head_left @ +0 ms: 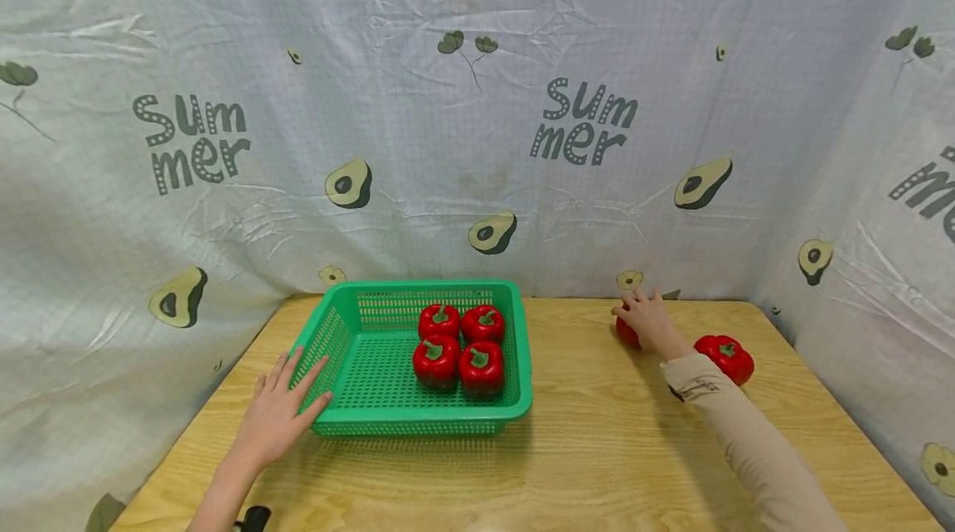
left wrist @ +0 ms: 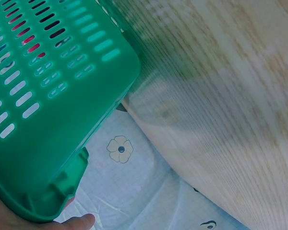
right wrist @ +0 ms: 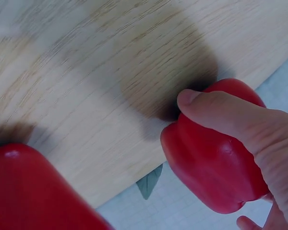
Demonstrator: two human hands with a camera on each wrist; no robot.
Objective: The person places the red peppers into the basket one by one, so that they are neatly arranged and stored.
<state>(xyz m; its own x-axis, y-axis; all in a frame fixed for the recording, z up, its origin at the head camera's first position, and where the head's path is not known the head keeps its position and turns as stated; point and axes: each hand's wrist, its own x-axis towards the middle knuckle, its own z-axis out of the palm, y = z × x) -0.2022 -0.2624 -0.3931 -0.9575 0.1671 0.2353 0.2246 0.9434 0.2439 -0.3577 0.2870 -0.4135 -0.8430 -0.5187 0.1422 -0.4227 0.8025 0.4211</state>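
At the table's far right, my right hand (head_left: 647,323) grips a red bell pepper (head_left: 627,333), mostly hidden under it in the head view. The right wrist view shows the thumb laid across that pepper (right wrist: 209,163), with fingertips at its far side. Another red bell pepper (head_left: 727,358) sits to the right, beside my sleeve. My left hand (head_left: 279,408) rests with spread fingers on the left rim of a green plastic basket (head_left: 418,414). Several red bell peppers (head_left: 481,368) with green stems stand grouped in the basket's right half.
The basket stands on a light wooden table (head_left: 589,449), left of the middle. Behind and at both sides hangs a pale cloth (head_left: 418,209) printed with avocados and lettering. A dark object (head_left: 256,518) shows by my left wrist.
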